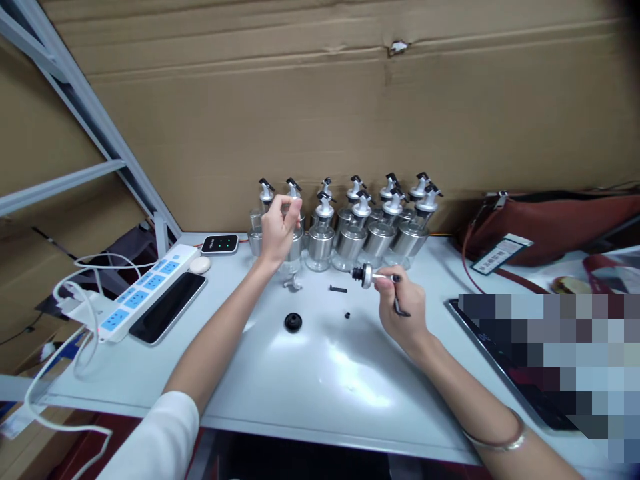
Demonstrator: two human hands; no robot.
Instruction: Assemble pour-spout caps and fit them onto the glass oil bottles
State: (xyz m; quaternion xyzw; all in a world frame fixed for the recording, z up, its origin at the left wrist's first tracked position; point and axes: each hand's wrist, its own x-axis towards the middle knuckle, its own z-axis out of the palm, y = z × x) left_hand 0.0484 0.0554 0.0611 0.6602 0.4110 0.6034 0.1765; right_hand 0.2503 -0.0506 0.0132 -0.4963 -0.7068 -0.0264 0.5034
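Note:
My right hand (404, 310) is closed around a pourer spout (367, 275), a silver-and-black bottle top held sideways above the table. My left hand (281, 230) is raised in front of the bottles, thumb and fingers pinched together; whatever is between them is too small to make out. Behind it stands a partly hidden glass bottle (293, 267). Loose on the table lie a silver spout piece (293, 283), a black strip (339, 289), a round black cap (293, 323) and a tiny black part (347, 315).
Several glass-and-steel bottles (350, 248) with pourers stand in rows at the back, against cardboard (320, 120). A power strip (150, 292), a phone (169, 308) and a small display device (220, 245) lie left. A tablet (493, 363) and a red-brown bag (545, 227) are right.

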